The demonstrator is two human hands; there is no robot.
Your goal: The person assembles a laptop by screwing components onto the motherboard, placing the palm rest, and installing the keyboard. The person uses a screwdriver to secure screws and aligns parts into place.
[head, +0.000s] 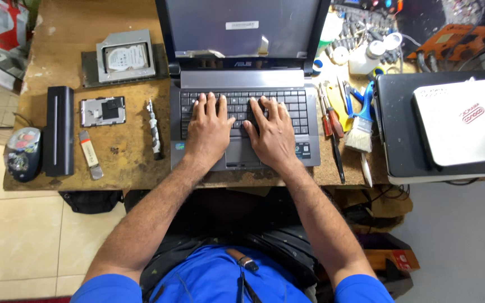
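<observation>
An open grey laptop (304, 146) stands on the brown workbench (74, 28), its dark screen tilted back. My left hand (207, 130) lies flat on the left half of the keyboard (296, 104), fingers spread on the keys. My right hand (273, 133) rests beside it on the middle keys, fingers apart, its palm over the palm rest near the touchpad. Neither hand holds anything.
Left of the laptop lie a screwdriver (153, 128), a small drive (103, 111), a drive in a metal caddy (125, 56), a black battery (59, 130), a knife (90, 154) and a mouse (22, 153). Right: screwdrivers (328, 120), a brush (361, 130), a closed laptop stack (450, 126).
</observation>
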